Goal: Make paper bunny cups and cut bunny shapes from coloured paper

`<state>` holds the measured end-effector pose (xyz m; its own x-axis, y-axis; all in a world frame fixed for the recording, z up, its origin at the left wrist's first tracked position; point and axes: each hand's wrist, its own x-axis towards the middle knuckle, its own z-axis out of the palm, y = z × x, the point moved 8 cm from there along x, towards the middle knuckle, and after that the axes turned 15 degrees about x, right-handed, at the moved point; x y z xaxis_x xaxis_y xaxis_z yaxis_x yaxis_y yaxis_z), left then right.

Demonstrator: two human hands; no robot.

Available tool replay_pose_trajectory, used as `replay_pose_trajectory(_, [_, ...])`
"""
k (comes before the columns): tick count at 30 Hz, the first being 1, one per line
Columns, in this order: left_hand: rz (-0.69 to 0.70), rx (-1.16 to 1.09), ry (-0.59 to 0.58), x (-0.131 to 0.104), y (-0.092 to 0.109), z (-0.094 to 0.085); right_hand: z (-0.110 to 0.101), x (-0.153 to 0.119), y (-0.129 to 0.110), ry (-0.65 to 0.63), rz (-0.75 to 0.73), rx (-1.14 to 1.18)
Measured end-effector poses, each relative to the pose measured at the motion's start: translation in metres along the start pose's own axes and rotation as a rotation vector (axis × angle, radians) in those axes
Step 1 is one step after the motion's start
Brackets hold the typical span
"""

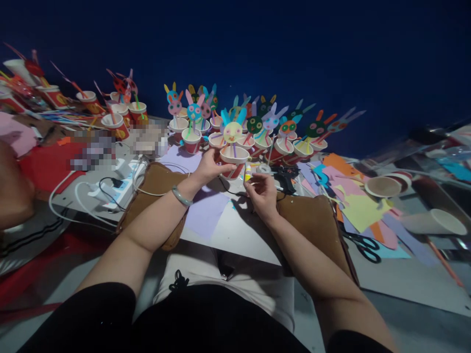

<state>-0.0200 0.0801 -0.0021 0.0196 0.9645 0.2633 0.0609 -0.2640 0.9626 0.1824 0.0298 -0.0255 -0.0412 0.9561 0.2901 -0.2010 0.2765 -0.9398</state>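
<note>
My left hand (210,169), below a wrist with a bangle, is closed on the left side of a red and white paper cup (235,157). Its thumb lies across the front of the cup. Out of the cup rises a pale yellow paper rabbit face (233,132) with blue ears, on a straw. To the right, my right hand (263,193) pinches a small yellow and white tube (248,172), upright and close beside the cup. Behind both hands stand several similar cups (283,147) with paper rabbits in various colours.
A hot glue gun (286,177) lies right of my right hand. Further right are coloured paper scraps (358,208), black scissors (364,245) and loose cups (434,223). A power strip (123,184) with cables lies left. Another person's arm (14,181) shows at the left edge.
</note>
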Motion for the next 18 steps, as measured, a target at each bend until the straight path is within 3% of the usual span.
replay_pose_trajectory(3, [0.05, 0.155, -0.083, -0.002, 0.002, 0.007, -0.006, 0.002, -0.034, -0.01, -0.256, -0.216])
replay_pose_trajectory(6, [0.125, 0.266, -0.184, -0.006, 0.011, 0.017, -0.002, 0.002, -0.053, -0.097, -0.355, -0.431])
replay_pose_trajectory(11, [0.16, 0.337, -0.278, -0.012, 0.016, 0.026, 0.008, -0.004, -0.06, -0.222, -0.39, -0.66])
replay_pose_trajectory(15, [0.13, 0.256, -0.34, -0.014, 0.009, 0.035, 0.012, -0.01, -0.058, -0.27, -0.341, -0.749])
replay_pose_trajectory(18, [0.098, 0.179, -0.262, -0.012, 0.006, 0.03, 0.008, -0.012, -0.063, -0.277, -0.318, -0.76])
